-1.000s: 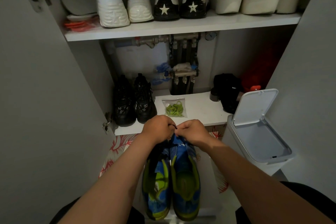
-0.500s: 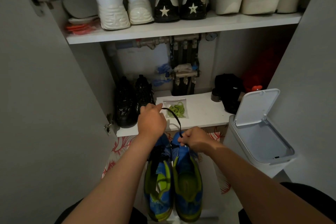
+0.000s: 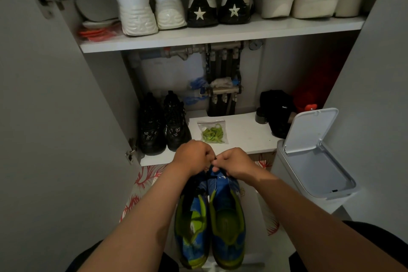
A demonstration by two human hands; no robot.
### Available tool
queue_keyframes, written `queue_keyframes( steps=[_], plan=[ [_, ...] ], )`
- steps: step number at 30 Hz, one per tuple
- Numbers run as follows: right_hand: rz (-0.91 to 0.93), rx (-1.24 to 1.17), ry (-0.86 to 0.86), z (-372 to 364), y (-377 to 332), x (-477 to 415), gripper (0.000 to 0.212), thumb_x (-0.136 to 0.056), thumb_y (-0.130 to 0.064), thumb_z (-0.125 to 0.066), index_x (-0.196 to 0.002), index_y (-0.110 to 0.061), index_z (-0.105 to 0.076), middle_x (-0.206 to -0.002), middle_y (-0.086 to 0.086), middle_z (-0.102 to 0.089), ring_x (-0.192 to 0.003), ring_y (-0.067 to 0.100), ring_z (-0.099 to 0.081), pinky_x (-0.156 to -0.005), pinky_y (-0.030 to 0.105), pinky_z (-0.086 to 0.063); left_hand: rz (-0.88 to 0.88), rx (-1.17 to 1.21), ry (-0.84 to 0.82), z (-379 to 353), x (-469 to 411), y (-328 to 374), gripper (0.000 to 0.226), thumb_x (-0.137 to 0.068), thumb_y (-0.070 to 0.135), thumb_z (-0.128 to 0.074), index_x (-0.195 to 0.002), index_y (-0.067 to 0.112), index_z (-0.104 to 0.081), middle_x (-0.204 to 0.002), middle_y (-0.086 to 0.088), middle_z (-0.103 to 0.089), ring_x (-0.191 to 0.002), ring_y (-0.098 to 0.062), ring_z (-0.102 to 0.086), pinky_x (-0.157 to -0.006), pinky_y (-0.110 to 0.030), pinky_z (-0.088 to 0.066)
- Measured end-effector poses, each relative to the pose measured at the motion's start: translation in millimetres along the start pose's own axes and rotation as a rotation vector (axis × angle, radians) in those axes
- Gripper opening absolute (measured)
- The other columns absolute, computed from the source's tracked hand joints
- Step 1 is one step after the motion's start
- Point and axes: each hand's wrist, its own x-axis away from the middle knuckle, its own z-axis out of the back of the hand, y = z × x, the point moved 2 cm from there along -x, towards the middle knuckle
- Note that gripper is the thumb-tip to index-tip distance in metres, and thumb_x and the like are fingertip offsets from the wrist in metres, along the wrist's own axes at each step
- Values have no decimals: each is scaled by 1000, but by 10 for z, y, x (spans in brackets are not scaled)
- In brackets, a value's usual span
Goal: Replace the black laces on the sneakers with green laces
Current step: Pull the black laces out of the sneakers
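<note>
Pinching black lace (image 3: 212, 164): left hand (image 3: 192, 155), right hand (image 3: 236, 161), over sneakers (image 3: 227, 223)

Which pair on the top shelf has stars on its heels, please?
The middle pair, with black heel patches; the sneakers left and sandals right have plain white heels.

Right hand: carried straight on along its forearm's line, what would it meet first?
Most likely the left hand, close beside the right hand as both pinch the black lace over the sneakers; past it, perhaps the black shoes, depth unclear.

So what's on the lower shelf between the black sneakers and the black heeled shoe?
A clear bag of green laces, shown in the head view.
</note>
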Motion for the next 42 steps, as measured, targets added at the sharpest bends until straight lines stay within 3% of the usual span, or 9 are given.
queue_keyframes(
  steps=[5,8,12,15,20,25,28,32,42],
  plan=[
    [-41,91,-10,-20,84,-66,11,-85,0,-72,-95,1,-76,-81,6,-71,-65,7,-61,-59,17,-50,2,-101,247,91,25,70,19,-92,26,-52,-86,25,-69,-97,-1,-68,-96,-27,-58,-71,-33,-41],
    [-83,219,-62,-10,216,-110,13,-90,-6,-68,-92,5,-73,-98,12,-74,-95,20,-70,-85,32,-57,67,37,457,194,25,37,20,-97,23,-49,-95,19,-68,-100,-5,-65,-97,-28,-55,-76,-36,-40],
    [-119,170,-83,0,242,-93,19,-97,-6,-61,-89,9,-68,-100,11,-70,-95,14,-66,-66,10,-50,160,104,615,263,24,-35,22,-99,24,-49,-103,17,-68,-104,-6,-65,-100,-27,-53,-82,-38,-39],
    [-124,120,-100,-15,189,-82,27,-98,-2,-56,-71,-1,-58,-95,10,-65,-90,16,-62,-57,7,-46,189,4,536,179,6,-69,26,-98,24,-48,-113,19,-68,-112,-7,-64,-105,-28,-51,-84,-39,-39],
    [-29,117,-33,-31,100,-96,15,-97,-3,-59,-94,5,-71,-89,10,-70,-76,11,-62,-62,12,-48,-74,-44,223,23,-21,-9,55,-95,16,-50,-148,31,-42,-149,2,-45,-135,-24,-33,-107,-39,-32],
    [-32,125,-29,18,149,-101,18,-95,-5,-62,-82,-1,-75,-72,5,-72,-63,9,-60,-65,19,-49,-105,24,-94,-109,-2,67,31,-90,29,-55,-116,40,-69,-118,3,-69,-112,-21,-59,-94,-37,-49],
    [-15,130,-36,19,170,-106,22,-92,-9,-67,-72,-9,-76,-75,7,-75,-77,19,-69,-82,33,-54,0,15,-100,-64,18,25,20,-89,25,-59,-98,29,-76,-100,1,-72,-96,-20,-64,-76,-30,-51],
    [-10,152,-38,5,154,-95,15,-87,-5,-72,-75,-14,-77,-80,9,-74,-73,14,-63,-72,28,-52,60,22,-83,-16,31,28,16,-91,19,-53,-86,24,-67,-102,-1,-69,-95,-21,-61,-72,-27,-44],
    [-85,382,-143,44,294,-98,34,-81,11,-63,-78,-23,-67,-78,-2,-66,-85,15,-64,-84,26,-54,314,242,202,201,-6,-118,22,-99,13,-47,-108,-1,-62,-107,-18,-66,-103,-33,-61,-75,-29,-44]
  ],
)
